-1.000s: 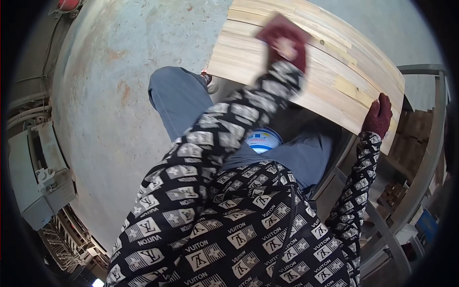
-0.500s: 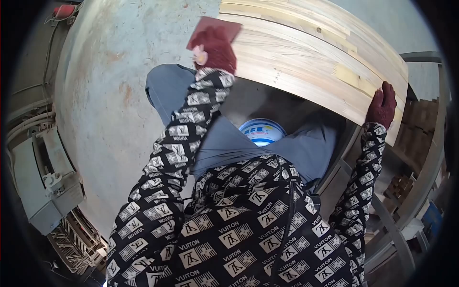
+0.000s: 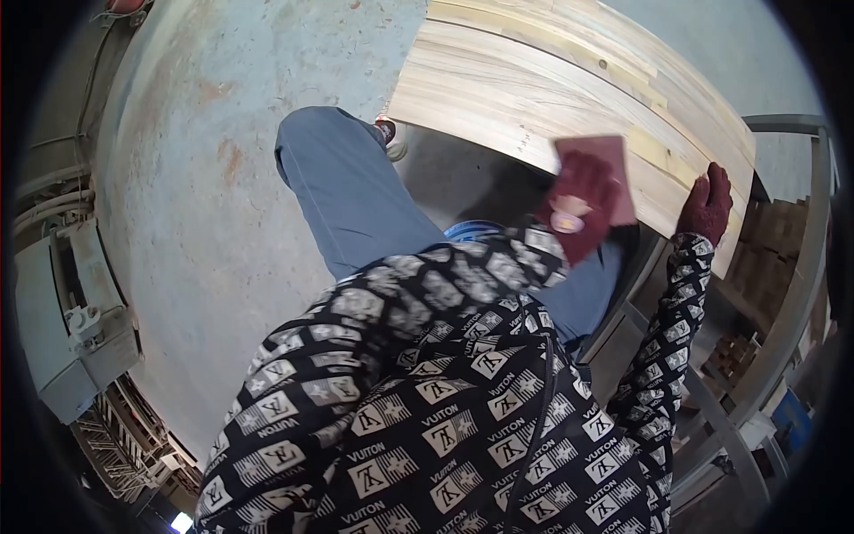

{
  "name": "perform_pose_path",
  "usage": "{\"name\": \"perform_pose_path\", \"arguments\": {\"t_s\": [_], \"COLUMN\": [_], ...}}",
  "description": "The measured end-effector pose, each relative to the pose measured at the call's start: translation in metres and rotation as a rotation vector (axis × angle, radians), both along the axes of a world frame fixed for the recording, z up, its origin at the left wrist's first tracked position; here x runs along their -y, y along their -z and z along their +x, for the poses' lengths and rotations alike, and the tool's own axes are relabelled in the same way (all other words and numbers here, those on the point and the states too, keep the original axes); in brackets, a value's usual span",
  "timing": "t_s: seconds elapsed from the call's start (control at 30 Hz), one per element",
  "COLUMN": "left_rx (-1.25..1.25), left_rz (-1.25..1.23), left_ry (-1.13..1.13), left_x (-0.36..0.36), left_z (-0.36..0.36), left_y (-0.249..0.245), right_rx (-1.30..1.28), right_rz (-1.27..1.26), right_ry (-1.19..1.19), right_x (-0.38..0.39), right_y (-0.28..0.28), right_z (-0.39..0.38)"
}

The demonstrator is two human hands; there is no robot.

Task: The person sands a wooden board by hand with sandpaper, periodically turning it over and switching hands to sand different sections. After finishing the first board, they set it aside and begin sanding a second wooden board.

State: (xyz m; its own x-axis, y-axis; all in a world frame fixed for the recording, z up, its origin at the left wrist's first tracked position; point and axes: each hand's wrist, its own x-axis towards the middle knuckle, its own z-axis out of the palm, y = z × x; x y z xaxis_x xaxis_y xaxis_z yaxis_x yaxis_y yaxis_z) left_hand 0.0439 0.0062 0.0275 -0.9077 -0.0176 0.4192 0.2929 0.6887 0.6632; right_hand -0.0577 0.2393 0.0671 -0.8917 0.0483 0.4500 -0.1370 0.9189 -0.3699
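Observation:
A pale wooden panel point(image 3: 516, 84) made of joined strips lies across the upper right. My left hand point(image 3: 583, 198), in a dark red knitted glove with a pink patch on its back, is blurred by motion near the panel's front edge. Under its fingers is a flat reddish square pad point(image 3: 614, 173), pressed on or held just over the wood. My right hand point(image 3: 705, 206), in a matching glove, rests on the panel's right end with its fingers on the surface; it holds nothing I can see.
A blue-and-white bucket point(image 3: 471, 231) stands below the panel, partly hidden by my left arm. A grey metal box point(image 3: 76, 329) is at the left. A metal frame point(image 3: 792, 294) and stacked wood pieces point(image 3: 776, 236) are at the right.
My left hand and the pad have moved right and toward me, from the panel's left end to its front edge near my right hand. My right hand has barely moved.

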Motion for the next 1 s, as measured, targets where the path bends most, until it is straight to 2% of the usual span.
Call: {"name": "perform_pose_path", "arguments": {"t_s": [0.03, 0.07, 0.1, 0.2, 0.23, 0.27, 0.3, 0.37, 0.4, 0.47, 0.53, 0.6, 0.63, 0.67, 0.73, 0.77, 0.87, 0.9, 0.93, 1.0], "left_rx": [-0.025, -0.035, -0.027, 0.230, 0.230, 0.361, 0.485, 0.109, 0.108, 0.211, 0.047, 0.293, 0.084, 0.084, -0.152, -0.148, 0.098, -0.117, 0.094, 0.012], "left_rz": [-0.083, -0.338, -0.348, -1.161, -1.167, -0.954, -0.735, -1.084, -1.081, -1.263, -1.250, -0.606, -1.257, -1.253, -0.193, -0.197, -0.888, -1.196, -0.697, -0.706], "left_ry": [0.014, -0.030, -0.024, -0.372, -0.364, -0.330, -0.299, -0.422, -0.432, -0.223, -0.190, -0.019, -0.169, -0.175, -0.068, -0.059, -0.322, -0.399, -0.292, -0.411], "left_x": [0.039, 0.076, 0.111, 0.195, 0.195, 0.190, 0.187, 0.166, 0.139, 0.072, 0.020, -0.019, -0.020, -0.008, 0.041, 0.072, 0.184, 0.230, 0.215, 0.202], "left_z": [0.009, 0.021, 0.031, 0.046, 0.043, 0.035, 0.031, 0.035, 0.028, 0.017, 0.016, 0.000, -0.001, -0.005, -0.001, 0.000, -0.011, -0.024, -0.026, -0.034], "left_y": [-0.023, -0.044, -0.036, 0.023, -0.004, -0.052, -0.078, -0.015, -0.013, -0.016, -0.007, -0.005, 0.017, 0.014, 0.012, 0.009, -0.005, 0.027, -0.055, -0.045], "right_rx": [-0.022, -0.013, -0.022, -0.020, -0.024, -0.029, -0.023, -0.008, 0.008, 0.012, 0.018, 0.020, 0.020, 0.016, 0.020, 0.024, 0.025, 0.014, 0.004, -0.003], "right_rz": [0.012, 0.003, -0.013, -0.024, -0.013, -0.001, 0.021, 0.017, 0.013, 0.022, 0.036, 0.029, 0.029, 0.033, 0.038, 0.033, 0.000, 0.015, 0.031, 0.029], "right_ry": [-0.012, -0.009, -0.016, -0.009, -0.012, -0.017, -0.013, -0.001, 0.014, 0.008, 0.003, -0.011, 0.005, 0.000, 0.007, 0.014, 0.012, 0.008, -0.002, -0.006], "right_x": [-0.001, -0.002, -0.002, -0.001, -0.002, -0.002, -0.004, -0.003, -0.003, -0.004, -0.005, -0.007, -0.005, -0.006, -0.008, -0.008, -0.005, -0.004, -0.002, -0.004], "right_y": [0.002, 0.004, 0.005, 0.003, 0.003, 0.003, 0.003, 0.003, 0.002, 0.002, 0.004, 0.005, 0.005, 0.005, 0.008, 0.008, 0.004, 0.002, 0.002, 0.004], "right_z": [-0.001, -0.001, -0.001, -0.002, -0.002, -0.002, -0.003, -0.003, -0.003, -0.003, -0.003, -0.003, -0.002, -0.003, -0.003, -0.002, -0.003, -0.003, -0.002, -0.004]}}
